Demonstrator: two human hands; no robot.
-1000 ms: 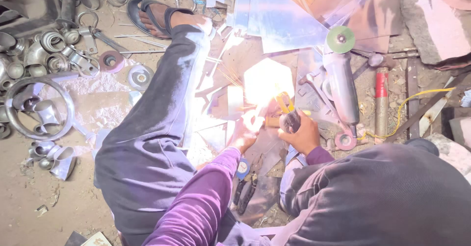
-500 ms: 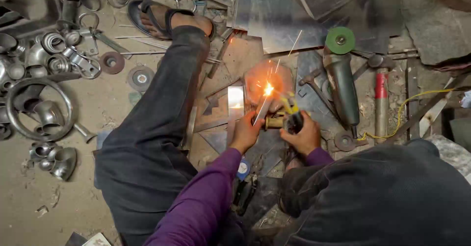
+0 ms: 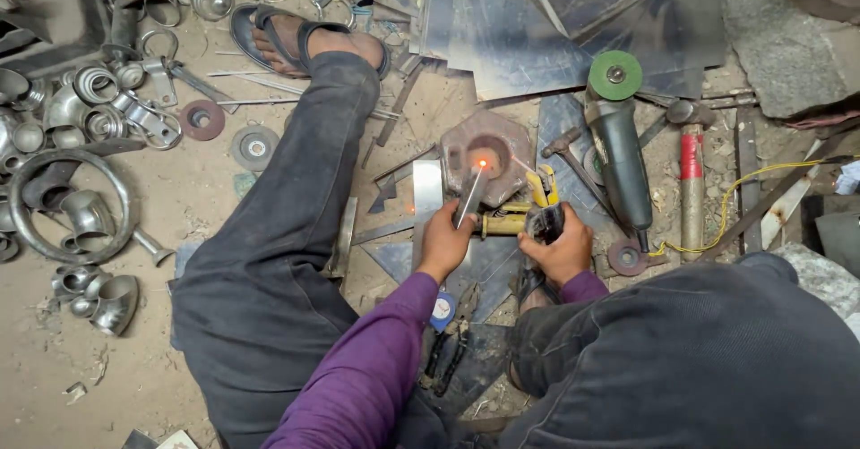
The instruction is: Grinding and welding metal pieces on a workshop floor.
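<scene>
My left hand is closed around a thin metal strip; my right hand is clamped on the yellow electrode holder.

The strip's far end rests on the hexagonal metal block and one spot glows orange there, so I judge a weld is made but still hot; nothing is released yet. An angle grinder lies just right, pipe fittings well left.

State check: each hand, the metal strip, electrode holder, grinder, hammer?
left hand: closed on the metal strip
metal strip: tilted, far tip glowing orange on the hexagonal block
right hand: gripping the yellow electrode holder
yellow electrode holder: held beside the strip
grinder: lying on the ground, untouched, green disc fitted
hammer: lying flat on the ground
</scene>
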